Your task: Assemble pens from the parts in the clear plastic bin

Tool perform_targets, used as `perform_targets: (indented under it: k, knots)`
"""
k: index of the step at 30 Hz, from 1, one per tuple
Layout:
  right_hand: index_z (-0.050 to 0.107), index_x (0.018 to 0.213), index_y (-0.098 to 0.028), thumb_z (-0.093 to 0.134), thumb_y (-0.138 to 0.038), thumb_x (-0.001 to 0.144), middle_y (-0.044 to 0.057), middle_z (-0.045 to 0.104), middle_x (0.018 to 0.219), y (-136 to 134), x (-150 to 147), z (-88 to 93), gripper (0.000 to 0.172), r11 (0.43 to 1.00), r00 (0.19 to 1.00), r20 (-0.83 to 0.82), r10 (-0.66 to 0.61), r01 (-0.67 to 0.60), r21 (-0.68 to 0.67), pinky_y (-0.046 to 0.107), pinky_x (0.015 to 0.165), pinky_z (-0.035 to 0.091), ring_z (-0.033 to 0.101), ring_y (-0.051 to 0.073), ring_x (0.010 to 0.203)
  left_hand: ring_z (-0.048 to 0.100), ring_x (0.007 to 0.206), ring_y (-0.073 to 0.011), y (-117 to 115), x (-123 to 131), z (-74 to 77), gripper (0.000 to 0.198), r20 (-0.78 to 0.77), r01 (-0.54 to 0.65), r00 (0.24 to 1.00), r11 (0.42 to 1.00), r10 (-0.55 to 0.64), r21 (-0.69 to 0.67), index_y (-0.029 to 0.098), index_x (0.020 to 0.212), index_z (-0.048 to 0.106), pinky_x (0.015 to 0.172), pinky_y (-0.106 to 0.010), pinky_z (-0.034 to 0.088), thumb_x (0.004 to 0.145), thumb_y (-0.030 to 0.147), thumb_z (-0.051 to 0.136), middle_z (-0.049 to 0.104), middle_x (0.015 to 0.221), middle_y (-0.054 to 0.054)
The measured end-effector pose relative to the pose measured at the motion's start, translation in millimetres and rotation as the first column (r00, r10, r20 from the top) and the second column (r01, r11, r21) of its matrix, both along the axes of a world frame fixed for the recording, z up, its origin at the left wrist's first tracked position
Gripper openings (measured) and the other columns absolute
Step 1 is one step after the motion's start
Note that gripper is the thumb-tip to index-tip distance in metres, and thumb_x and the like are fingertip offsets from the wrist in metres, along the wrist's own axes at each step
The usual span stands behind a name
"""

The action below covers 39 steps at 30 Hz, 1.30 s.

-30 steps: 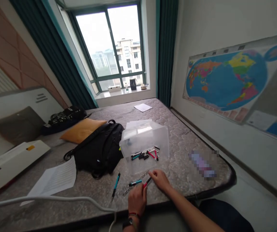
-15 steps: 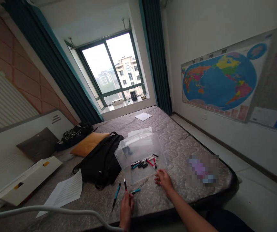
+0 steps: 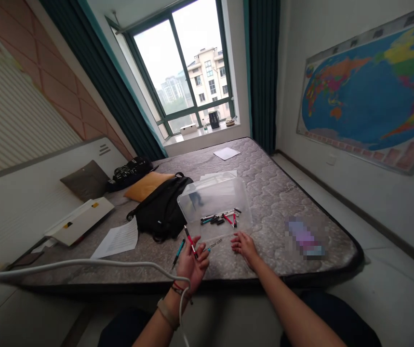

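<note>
My left hand (image 3: 192,264) is turned palm up over the mattress's near edge, fingers closed on a slim red and black pen (image 3: 190,238) that points up and away. Beside it on the mattress lies a teal and black pen (image 3: 178,254). The tip of another teal thing shows just behind my fingers. Just in front of the clear plastic box (image 3: 217,193), my right hand (image 3: 245,248) hovers with loosely bent fingers apart and nothing visible in them. The box lies with its open side towards me. Several pens and black caps (image 3: 218,220) are inside, along with red pieces (image 3: 230,220).
A black backpack (image 3: 163,207) lies left of the box, near an orange pillow (image 3: 149,187) and a printed sheet (image 3: 117,239). A white cable (image 3: 120,263) crosses in front of my left forearm. At right on the mattress (image 3: 268,207) is a blurred purple item (image 3: 304,236).
My left hand has turned palm up and spread more into view, still holding the red and black pen. My right hand stays near the box. The camera view has shifted left and down.
</note>
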State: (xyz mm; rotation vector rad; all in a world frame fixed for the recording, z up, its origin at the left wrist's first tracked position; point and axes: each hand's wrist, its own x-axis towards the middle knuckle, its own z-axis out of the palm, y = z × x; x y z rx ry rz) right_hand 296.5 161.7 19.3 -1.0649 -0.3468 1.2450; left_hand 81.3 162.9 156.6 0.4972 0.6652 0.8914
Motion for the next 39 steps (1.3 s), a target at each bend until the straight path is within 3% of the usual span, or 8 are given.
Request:
perform_targets:
  k: [8, 12, 16, 20, 24, 31, 35, 39]
  knots:
    - [0.057, 0.091, -0.018, 0.058, -0.048, 0.089, 0.003, 0.066, 0.066, 0.0, 2.6, 3.3, 0.030, 0.999, 0.997, -0.059, 0.041, -0.041, 0.007, 0.024, 0.049, 0.052, 0.062, 0.013, 0.049, 0.030, 0.049, -0.0068, -0.1, -4.6, -23.3, 0.048, -0.174, -0.023, 0.983, 0.987, 0.051, 0.157, 0.032, 0.125, 0.053, 0.040, -0.018, 0.022, 0.093, 0.065, 0.039, 0.052, 0.078, 0.001]
    - [0.058, 0.092, -0.017, 0.059, -0.045, 0.089, 0.003, 0.067, 0.067, 0.3, 3.8, 2.2, 0.028, 0.998, 0.996, -0.061, 0.061, -0.060, 0.016, 0.023, 0.050, 0.052, 0.062, 0.013, 0.050, 0.042, 0.053, -0.0049, 10.6, -10.3, -52.4, 0.048, -0.257, -0.027, 0.964, 0.984, 0.073, 0.178, 0.026, 0.119, 0.056, 0.045, -0.017, 0.033, 0.082, 0.055, 0.066, 0.056, 0.078, 0.003]
    - [0.059, 0.093, -0.018, 0.062, -0.040, 0.087, 0.002, 0.068, 0.069, -0.9, 4.2, 1.4, 0.024, 0.996, 0.996, -0.040, 0.084, -0.084, 0.021, 0.023, 0.052, 0.052, 0.063, 0.012, 0.052, 0.057, 0.061, -0.0075, 24.8, -14.1, -84.3, 0.058, -0.460, -0.001, 0.882, 0.978, 0.100, 0.211, 0.016, 0.108, 0.061, 0.054, -0.019, 0.045, 0.063, 0.043, 0.085, 0.064, 0.080, 0.000]
    - [0.059, 0.091, -0.018, 0.065, -0.043, 0.083, 0.002, 0.068, 0.069, 0.0, 3.3, -1.6, 0.027, 0.997, 0.996, -0.018, 0.083, -0.082, 0.014, 0.023, 0.051, 0.052, 0.063, 0.011, 0.052, 0.054, 0.043, -0.0088, 33.4, -10.3, -103.2, 0.064, -0.601, 0.076, 0.787, 0.944, 0.141, 0.321, 0.014, 0.111, 0.058, 0.042, -0.019, 0.040, 0.068, 0.060, 0.073, 0.066, 0.065, 0.001]
    - [0.060, 0.090, -0.017, 0.072, -0.047, 0.075, 0.002, 0.068, 0.068, 1.4, 1.9, -4.7, 0.036, 0.996, 0.996, 0.022, 0.089, -0.089, 0.023, 0.022, 0.049, 0.050, 0.061, 0.011, 0.051, 0.046, 0.032, -0.0103, 34.5, 7.9, -109.6, 0.062, -0.682, 0.272, 0.731, 0.913, 0.008, 0.303, 0.013, 0.109, 0.057, 0.035, -0.019, 0.029, 0.078, 0.067, 0.056, 0.059, 0.046, 0.004]
    - [0.062, 0.088, -0.016, 0.072, -0.055, 0.072, 0.002, 0.067, 0.067, -2.4, -4.3, -2.9, 0.044, 0.988, 0.969, 0.205, 0.138, -0.148, 0.034, 0.021, 0.045, 0.048, 0.059, 0.011, 0.049, 0.047, 0.037, -0.0111, 31.3, 43.7, -118.9, 0.055, -0.789, 0.486, 0.614, 0.776, 0.024, 0.402, 0.014, 0.130, 0.051, 0.045, -0.022, 0.037, 0.088, 0.049, 0.052, 0.062, 0.051, 0.004]
    - [0.063, 0.088, -0.015, 0.069, -0.055, 0.076, 0.001, 0.066, 0.070, -8.2, -5.1, -2.0, 0.042, 0.983, 0.940, 0.303, 0.155, -0.176, 0.044, 0.021, 0.047, 0.049, 0.059, 0.011, 0.051, 0.052, 0.043, -0.0114, 26.6, 48.1, -120.6, 0.059, -0.767, 0.478, 0.637, 0.742, 0.074, 0.469, 0.019, 0.143, 0.038, 0.052, -0.024, 0.042, 0.091, 0.044, 0.048, 0.071, 0.068, 0.001]
    - [0.063, 0.087, -0.015, 0.068, -0.055, 0.077, 0.002, 0.065, 0.070, -7.1, -2.0, -1.7, 0.042, 0.975, 0.907, 0.364, 0.211, -0.223, -0.010, 0.022, 0.047, 0.051, 0.060, 0.012, 0.053, 0.059, 0.055, -0.0140, 23.5, 44.3, -120.5, 0.045, -0.758, 0.433, 0.624, 0.724, 0.190, 0.538, 0.021, 0.129, 0.053, 0.059, -0.025, 0.045, 0.095, 0.046, 0.041, 0.070, 0.072, 0.001]
